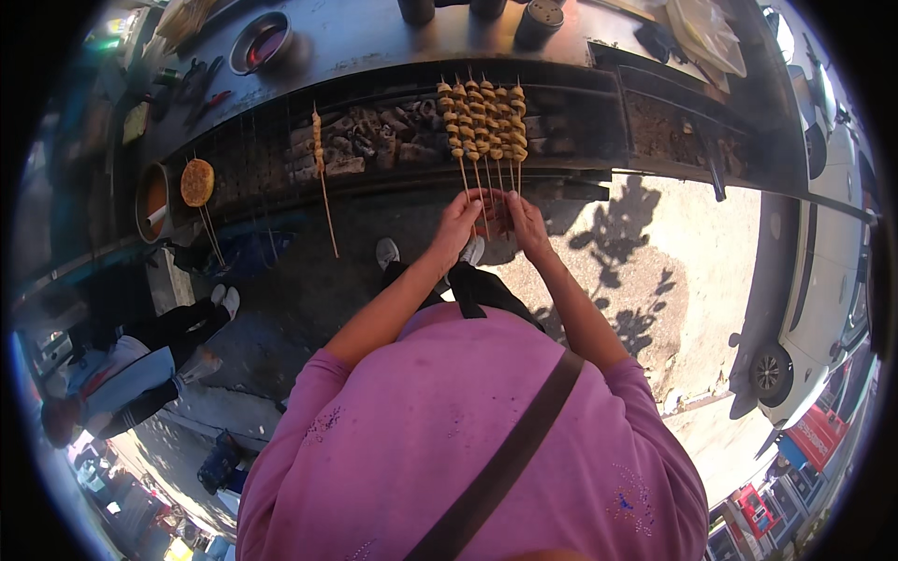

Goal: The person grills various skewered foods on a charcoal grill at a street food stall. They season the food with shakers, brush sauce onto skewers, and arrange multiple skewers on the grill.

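Note:
Several wooden skewers of ring-like, folded yellowish food (483,120) lie side by side across the charcoal grill (245,147). My left hand (459,219) and my right hand (525,219) hold their bare stick ends at the grill's front edge, one at each side of the bunch. Farther left a single skewer with thin food (318,144) lies over the charcoal (379,133), its stick sticking out towards me. A round browned flat piece on sticks (197,183) rests at the grill's left end, beside a pot of orange-red sauce (156,200).
Behind the grill, a metal counter (351,35) bears a steel bowl (260,43), dark canisters (539,22) and a tray with plastic (708,35). Black tongs (712,165) lie at the grill's right part. A person (133,372) is at the left; a white car (828,280) stands right.

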Available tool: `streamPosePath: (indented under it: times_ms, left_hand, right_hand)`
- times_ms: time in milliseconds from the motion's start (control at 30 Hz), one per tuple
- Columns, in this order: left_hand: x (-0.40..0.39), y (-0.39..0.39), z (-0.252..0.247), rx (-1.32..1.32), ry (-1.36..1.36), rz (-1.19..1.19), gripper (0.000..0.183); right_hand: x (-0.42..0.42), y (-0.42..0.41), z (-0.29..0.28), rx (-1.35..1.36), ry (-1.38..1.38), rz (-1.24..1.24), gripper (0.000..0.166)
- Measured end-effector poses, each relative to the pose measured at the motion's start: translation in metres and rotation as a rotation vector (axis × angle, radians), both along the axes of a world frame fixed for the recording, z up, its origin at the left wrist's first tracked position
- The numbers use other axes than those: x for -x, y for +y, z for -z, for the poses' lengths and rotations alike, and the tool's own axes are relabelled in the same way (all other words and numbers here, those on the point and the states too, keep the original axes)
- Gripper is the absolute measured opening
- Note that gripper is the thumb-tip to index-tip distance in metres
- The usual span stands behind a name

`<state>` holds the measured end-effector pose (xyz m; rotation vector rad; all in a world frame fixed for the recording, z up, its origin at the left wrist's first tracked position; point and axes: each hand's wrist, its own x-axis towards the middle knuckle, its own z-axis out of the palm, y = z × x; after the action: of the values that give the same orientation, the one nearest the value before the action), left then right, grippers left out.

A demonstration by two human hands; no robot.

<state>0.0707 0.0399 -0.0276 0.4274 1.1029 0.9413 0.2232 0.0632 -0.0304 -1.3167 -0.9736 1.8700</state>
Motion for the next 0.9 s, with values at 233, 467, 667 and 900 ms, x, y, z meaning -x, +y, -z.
streamPosePath:
  times_ms: [233,467,667,900]
  left_hand:
    - [-0.006,-0.002,-0.001,-0.042,0.150,0.065,0.024]
    - [-0.005,-0.001,0.005,-0.028,0.109,0.099,0.022]
    - [-0.001,0.002,-0.003,-0.018,0.127,0.094,0.019]
    - [0.002,-0.001,-0.005,-0.019,0.151,0.144,0.023]
  right_hand:
    - [-0.016,-0.004,0.006,-0.021,-0.197,-0.069,0.034]
    - [-0.016,-0.012,-0.016,-0.029,-0.283,-0.162,0.022]
    - [-0.015,-0.011,-0.025,-0.036,-0.349,-0.235,0.023]
    - [-0.015,-0.009,-0.025,0.007,-0.280,-0.267,0.024]
